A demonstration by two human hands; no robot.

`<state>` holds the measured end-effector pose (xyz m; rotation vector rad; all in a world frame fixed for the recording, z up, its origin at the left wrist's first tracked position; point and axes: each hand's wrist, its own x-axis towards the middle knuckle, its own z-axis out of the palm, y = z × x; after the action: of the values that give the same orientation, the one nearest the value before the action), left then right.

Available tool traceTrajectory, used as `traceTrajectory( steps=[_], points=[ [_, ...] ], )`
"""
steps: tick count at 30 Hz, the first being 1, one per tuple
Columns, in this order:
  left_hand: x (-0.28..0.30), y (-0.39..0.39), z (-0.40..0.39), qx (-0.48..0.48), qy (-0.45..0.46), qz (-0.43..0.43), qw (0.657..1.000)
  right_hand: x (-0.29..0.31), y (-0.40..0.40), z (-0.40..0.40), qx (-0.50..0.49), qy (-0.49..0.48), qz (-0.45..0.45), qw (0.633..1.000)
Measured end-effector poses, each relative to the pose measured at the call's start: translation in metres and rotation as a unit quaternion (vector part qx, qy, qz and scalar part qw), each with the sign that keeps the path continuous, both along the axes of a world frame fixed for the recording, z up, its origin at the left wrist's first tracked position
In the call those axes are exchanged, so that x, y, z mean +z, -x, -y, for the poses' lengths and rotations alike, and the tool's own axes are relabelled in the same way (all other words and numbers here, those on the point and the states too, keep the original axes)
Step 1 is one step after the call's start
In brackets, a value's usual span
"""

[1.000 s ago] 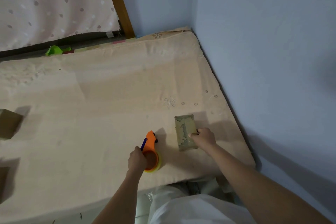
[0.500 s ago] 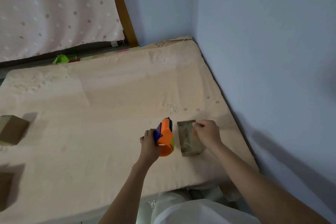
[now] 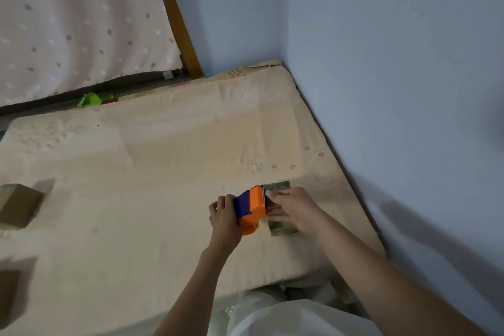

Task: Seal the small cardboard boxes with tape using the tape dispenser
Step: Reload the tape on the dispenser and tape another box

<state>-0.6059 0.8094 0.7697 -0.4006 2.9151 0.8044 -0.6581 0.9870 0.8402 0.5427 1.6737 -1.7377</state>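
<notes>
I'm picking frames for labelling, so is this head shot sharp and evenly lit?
Head view: dim, soft light; the orange and blue tape dispenser and both hands look slightly soft; the brown cardboard box at the left edge is blurred; wide-angle bending slants the wooden frame.

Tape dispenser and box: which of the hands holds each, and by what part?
The left hand grips the tape dispenser by its rear, blue-handled side. The right hand rests on the small cardboard box, fingers by the dispenser's front edge.
</notes>
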Motion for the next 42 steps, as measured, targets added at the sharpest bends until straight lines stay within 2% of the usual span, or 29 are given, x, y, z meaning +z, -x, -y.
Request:
traceTrajectory(
  steps=[2, 7, 11, 15, 20, 23, 38, 42],
  points=[
    [0.001, 0.0, 0.0, 0.002, 0.001, 0.004, 1.0, 0.0, 0.0, 0.0, -0.015, 0.016, 0.022, 1.0],
    [0.004, -0.001, 0.001, -0.021, 0.022, 0.003, 1.0, 0.0, 0.003, 0.0, -0.001, -0.018, 0.018, 1.0],
    [0.003, -0.003, 0.0, -0.033, 0.045, 0.001, 0.998, -0.002, 0.004, 0.003, 0.008, -0.089, 0.019, 0.996],
    [0.003, -0.002, -0.002, -0.058, 0.106, 0.009, 0.993, -0.014, 0.008, 0.006, -0.003, -0.155, 0.011, 0.988],
    [-0.002, 0.001, -0.003, -0.109, 0.143, -0.019, 0.984, -0.029, 0.011, -0.001, 0.006, -0.245, -0.013, 0.969],
    [-0.004, -0.001, -0.004, -0.137, 0.172, -0.02, 0.975, -0.034, 0.01, -0.009, 0.012, -0.245, -0.009, 0.969],
    [-0.017, -0.013, -0.016, -0.156, 0.137, 0.005, 0.978, -0.045, 0.004, -0.031, 0.02, -0.216, 0.034, 0.976],
    [-0.018, -0.018, -0.003, -0.14, 0.15, 0.02, 0.978, -0.046, 0.007, -0.047, -0.022, -0.204, 0.018, 0.979]
  ],
)
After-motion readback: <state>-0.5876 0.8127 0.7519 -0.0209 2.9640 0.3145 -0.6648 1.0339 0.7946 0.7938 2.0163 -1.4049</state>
